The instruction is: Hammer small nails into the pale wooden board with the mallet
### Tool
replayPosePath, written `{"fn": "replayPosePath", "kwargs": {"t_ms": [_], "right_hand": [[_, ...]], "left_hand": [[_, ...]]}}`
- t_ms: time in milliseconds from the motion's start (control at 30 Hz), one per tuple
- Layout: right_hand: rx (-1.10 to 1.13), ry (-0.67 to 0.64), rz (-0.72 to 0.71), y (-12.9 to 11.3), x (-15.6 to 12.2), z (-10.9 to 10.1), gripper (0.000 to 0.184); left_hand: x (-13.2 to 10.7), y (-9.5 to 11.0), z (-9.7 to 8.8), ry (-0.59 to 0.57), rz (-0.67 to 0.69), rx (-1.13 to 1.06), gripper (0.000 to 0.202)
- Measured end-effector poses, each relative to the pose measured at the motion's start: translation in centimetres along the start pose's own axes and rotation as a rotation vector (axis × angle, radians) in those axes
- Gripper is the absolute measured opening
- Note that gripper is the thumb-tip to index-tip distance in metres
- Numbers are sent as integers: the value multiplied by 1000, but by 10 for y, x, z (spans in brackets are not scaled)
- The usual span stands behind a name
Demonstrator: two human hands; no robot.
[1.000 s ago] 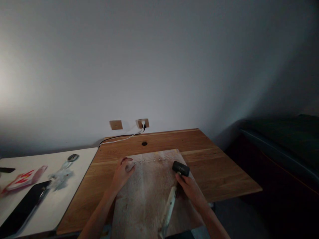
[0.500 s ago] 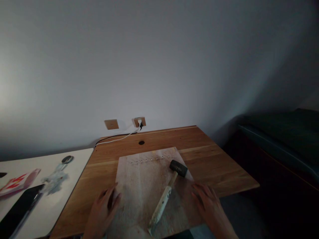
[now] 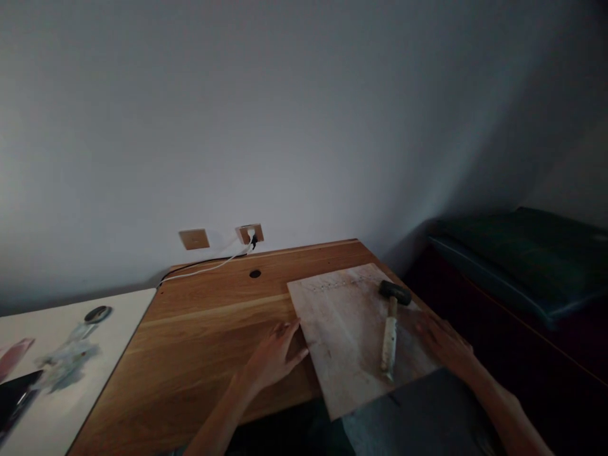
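Note:
A pale wooden board (image 3: 342, 348) lies at an angle on the wooden table, its near corner sticking out past the front edge. A row of small nails (image 3: 332, 285) runs along its far side. On the board's right part rests a mallet (image 3: 389, 342) with a dark head and a pale, stained handle. My left hand (image 3: 273, 354) is at the board's left edge, thumb and fingers apart, fingertips against it. At the opposite edge my right hand (image 3: 446, 345) has hold of the board; some of its fingers are blurred and dark.
The wooden table (image 3: 204, 342) backs onto a wall with a socket (image 3: 250, 234) and plugged-in cables. To the left, a white table (image 3: 114, 354) bears a phone (image 3: 16, 399), a clear plastic bag (image 3: 71, 361) and a round dark item (image 3: 98, 314). A dark green cushioned thing (image 3: 522, 259) stands at right.
The board has slid to the right and turned, carrying the mallet with it. Both hands have moved right along with the board. The view has shifted slightly to the right.

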State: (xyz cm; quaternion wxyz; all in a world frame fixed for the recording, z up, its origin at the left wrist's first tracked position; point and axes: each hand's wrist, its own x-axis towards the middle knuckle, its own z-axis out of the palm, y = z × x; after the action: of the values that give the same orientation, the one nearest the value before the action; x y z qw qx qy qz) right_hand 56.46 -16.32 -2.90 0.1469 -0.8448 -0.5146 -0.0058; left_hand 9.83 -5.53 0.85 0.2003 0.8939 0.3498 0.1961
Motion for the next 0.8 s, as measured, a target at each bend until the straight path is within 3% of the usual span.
{"fn": "replayPosePath", "kwargs": {"t_ms": [200,333,467,600,800], "right_hand": [[13,114,73,34,-5,-2,64],[75,116,84,41,-14,5,63],[122,98,113,40,-10,-4,65],[162,74,187,25,-14,-20,70],[400,74,31,-39,-66,-29,58]], "left_hand": [[28,20,-2,-48,81,-16,45],[33,43,16,-82,235,22,42],[33,53,30,-53,233,61,45],[23,42,23,-57,153,58,43],[-33,1,-11,33,1,104,33]]}}
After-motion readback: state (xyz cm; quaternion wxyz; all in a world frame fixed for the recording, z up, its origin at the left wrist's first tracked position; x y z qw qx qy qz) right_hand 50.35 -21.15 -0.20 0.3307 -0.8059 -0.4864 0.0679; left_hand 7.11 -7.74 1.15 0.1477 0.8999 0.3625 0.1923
